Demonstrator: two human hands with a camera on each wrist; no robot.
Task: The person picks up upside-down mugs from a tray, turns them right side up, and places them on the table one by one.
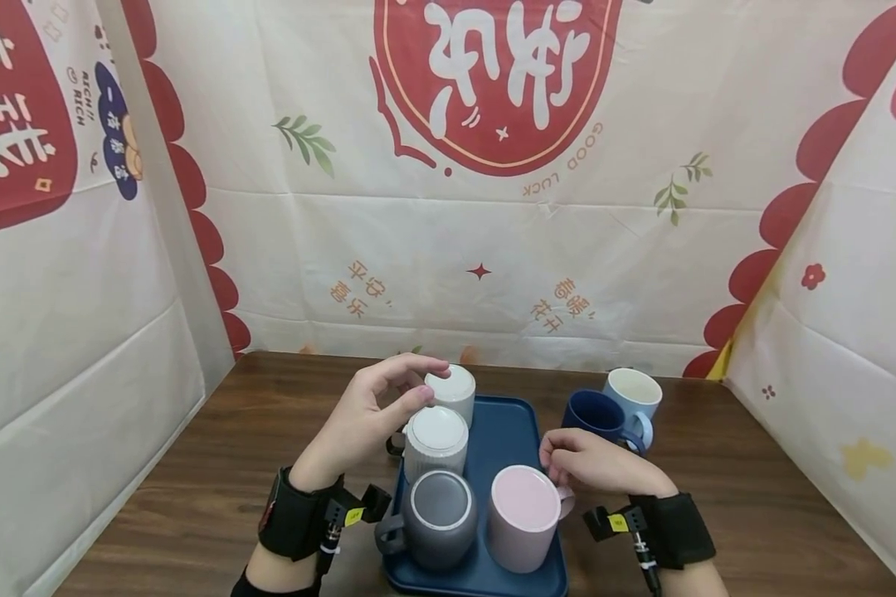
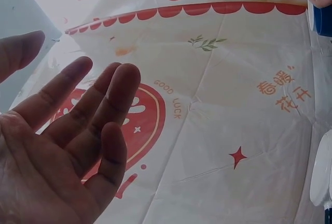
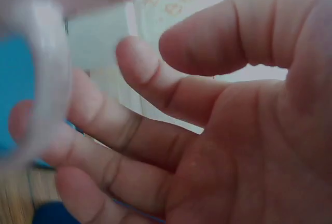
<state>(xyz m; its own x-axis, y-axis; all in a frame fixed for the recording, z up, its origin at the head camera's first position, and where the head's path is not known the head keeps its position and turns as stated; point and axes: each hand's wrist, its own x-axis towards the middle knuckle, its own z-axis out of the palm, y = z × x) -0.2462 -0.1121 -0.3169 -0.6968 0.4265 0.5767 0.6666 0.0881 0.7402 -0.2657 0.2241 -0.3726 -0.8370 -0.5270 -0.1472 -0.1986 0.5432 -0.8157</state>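
A dark blue tray (image 1: 509, 431) carries several mugs turned upside down: a plain white one (image 1: 455, 391), a ribbed white one (image 1: 436, 442), a grey one (image 1: 438, 516) and a pink one (image 1: 521, 516). My left hand (image 1: 431, 380) hovers over the two white mugs with the thumb close to the far one's base. In the left wrist view that hand (image 2: 72, 66) shows a bare palm and straight fingers. My right hand (image 1: 552, 464) sits beside the pink mug, loosely curled fingers at its handle (image 1: 567, 500). The right wrist view shows those fingers (image 3: 129, 125) behind the blurred handle (image 3: 49, 84).
A navy mug (image 1: 596, 417) and a light blue mug (image 1: 635, 395) stand upright on the wooden table (image 1: 209, 481), right of the tray. Printed cloth walls (image 1: 478, 249) close in the back and both sides.
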